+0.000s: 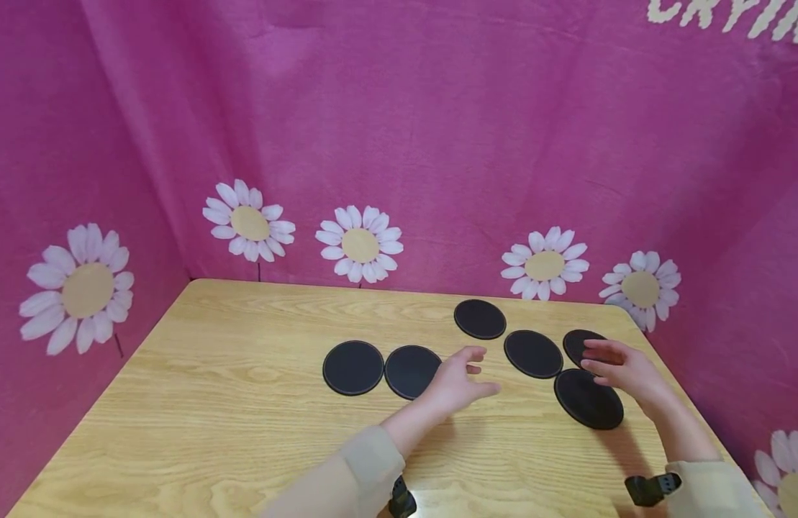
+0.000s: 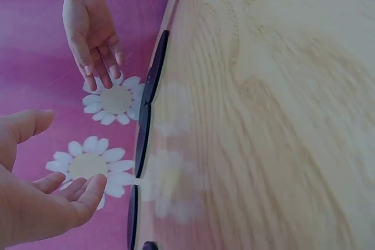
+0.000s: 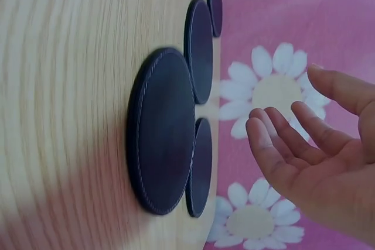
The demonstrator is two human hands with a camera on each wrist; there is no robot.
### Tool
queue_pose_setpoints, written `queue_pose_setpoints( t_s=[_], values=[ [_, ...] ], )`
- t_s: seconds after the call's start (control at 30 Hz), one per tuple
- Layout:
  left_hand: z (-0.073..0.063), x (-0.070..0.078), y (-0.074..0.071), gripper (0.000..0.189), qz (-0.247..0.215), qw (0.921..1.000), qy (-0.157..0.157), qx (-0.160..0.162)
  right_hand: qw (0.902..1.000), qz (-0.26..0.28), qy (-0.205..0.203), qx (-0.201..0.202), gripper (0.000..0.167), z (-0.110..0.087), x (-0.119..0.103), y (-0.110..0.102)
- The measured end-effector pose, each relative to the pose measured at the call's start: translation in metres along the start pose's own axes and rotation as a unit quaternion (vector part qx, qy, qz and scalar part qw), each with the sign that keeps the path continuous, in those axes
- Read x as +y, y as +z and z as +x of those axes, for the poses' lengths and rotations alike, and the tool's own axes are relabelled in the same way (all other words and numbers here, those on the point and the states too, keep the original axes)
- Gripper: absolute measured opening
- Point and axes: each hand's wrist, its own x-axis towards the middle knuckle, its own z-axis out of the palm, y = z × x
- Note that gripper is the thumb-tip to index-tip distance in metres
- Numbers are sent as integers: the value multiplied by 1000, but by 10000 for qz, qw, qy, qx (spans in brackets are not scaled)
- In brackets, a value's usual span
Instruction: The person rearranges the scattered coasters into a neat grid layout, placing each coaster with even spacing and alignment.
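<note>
Several round black coasters with stitched rims lie flat on a wooden table. On the left, one coaster (image 1: 352, 367) sits beside another coaster (image 1: 409, 371), which my left hand (image 1: 455, 381) partly covers in the head view. That hand is raised above the table, fingers loosely bent, holding nothing. My right hand (image 1: 625, 370) hovers over the right group, also holding nothing, its fingers slightly curved. Beneath it are a near coaster (image 3: 164, 133) and a partly covered far coaster (image 1: 576, 345). A middle coaster (image 1: 533, 353) and a back coaster (image 1: 479, 319) lie between the hands, farther off.
The light wood table (image 1: 211, 403) meets a pink cloth backdrop (image 1: 399, 129) with printed daisies at its back and sides. Dark wrist-worn devices show at both cuffs, one on the left (image 1: 401, 498) and one on the right (image 1: 651, 489).
</note>
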Motion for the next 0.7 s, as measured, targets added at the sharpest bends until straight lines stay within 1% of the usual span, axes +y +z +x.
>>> queue_pose_setpoints(
  t_s=[0.27, 0.37, 0.53, 0.7],
  values=[
    [8, -2, 17, 60, -428, 9988, -231, -71, 9983, -387, 407, -158, 62, 2, 22, -13],
    [10, -2, 23, 60, -485, 9983, -287, -113, 9972, -430, 581, -210, 61, 3, 29, -16],
    [11, -2, 32, 60, -466, 9974, -492, -244, 9951, -482, 843, -186, 60, 5, 38, -19],
    [14, -1, 40, 60, -449, 9963, -652, -331, 9950, -401, 915, -54, 60, 7, 46, -18]
  ],
)
